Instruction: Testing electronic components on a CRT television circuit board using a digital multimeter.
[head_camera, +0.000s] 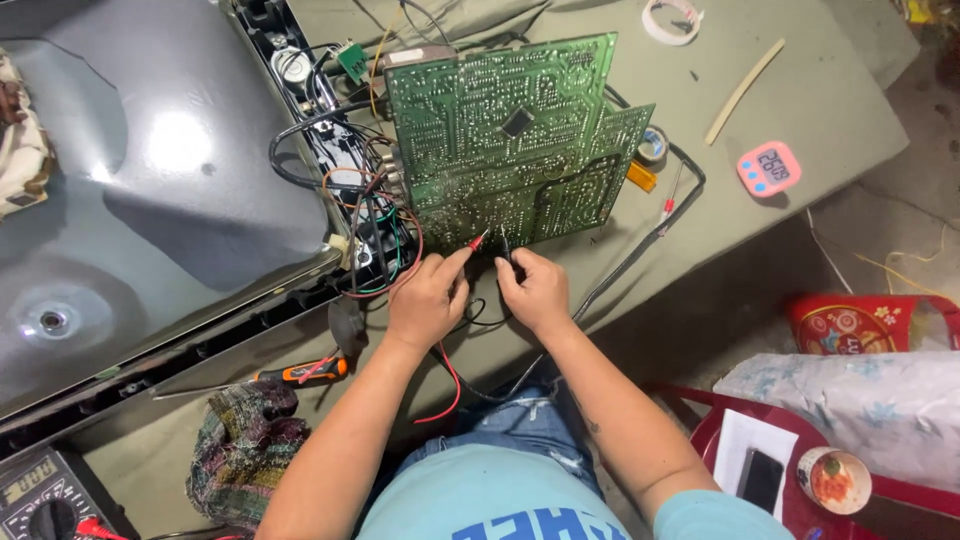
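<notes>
The person sits at a workbench (800, 110) covered in olive-grey cloth, both forearms stretched forward over their lap. The left hand (428, 298) pinches a red test probe (478, 241) between thumb and forefinger, the other fingers curled in beside them; its tip touches the near edge of the green circuit board (510, 135). The right hand (537, 290) pinches a black test probe (506, 245) the same way, and its tip sits on the board just beside the red one. The two hands are near each other, almost knuckle to knuckle.

The board lies solder side up near the middle of the bench, tilted a little, with a tangle of coloured wires (375, 215) running from its left edge into the back of a large grey picture tube (170, 190) lying face down. A red lead (447, 385) and a black lead (610, 275) trail from the probes across the cloth.

A screwdriver with an orange and black handle (305, 372) lies near the left forearm, next to a bunched woven rag (245, 445). A multimeter (45, 495) sits at the bottom left corner. Farther off are a pink digital timer (768, 167), a roll of tape (671, 20) and a pale strip (745, 90). To the right, a red stool (710, 430) holds a phone (761, 478) and a small cup (833, 480).
</notes>
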